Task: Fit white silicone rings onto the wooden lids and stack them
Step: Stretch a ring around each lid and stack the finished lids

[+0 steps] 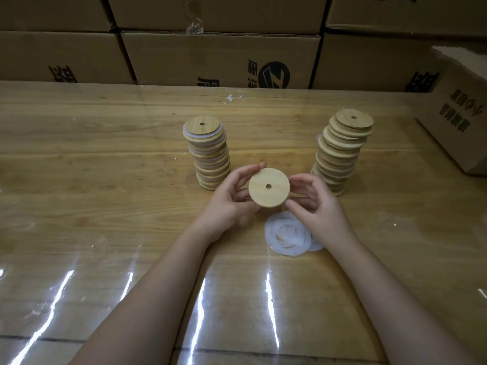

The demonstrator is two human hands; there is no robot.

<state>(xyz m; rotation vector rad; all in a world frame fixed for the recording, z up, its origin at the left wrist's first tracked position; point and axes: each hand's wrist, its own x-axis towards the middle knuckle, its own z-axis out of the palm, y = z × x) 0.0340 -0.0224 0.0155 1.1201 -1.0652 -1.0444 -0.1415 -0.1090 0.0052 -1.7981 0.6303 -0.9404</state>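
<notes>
A round wooden lid [269, 187] with a small centre hole is held above the table, its flat face towards me. My left hand [228, 200] grips its left edge and my right hand [315, 206] grips its right edge. Whether a ring sits on its underside is hidden. A loose pile of white silicone rings [288, 234] lies on the table just below my right hand. To the back left stands a stack of lids [208, 154] with white rings showing between them. To the back right leans a taller stack of lids [340, 151], mostly bare wood.
The wooden table [105, 180] is covered with a clear glossy sheet. Cardboard boxes [218, 56] line the far edge, and one more box [458, 119] sits on the table at the right. A scrap of white tape [232, 98] lies near the back.
</notes>
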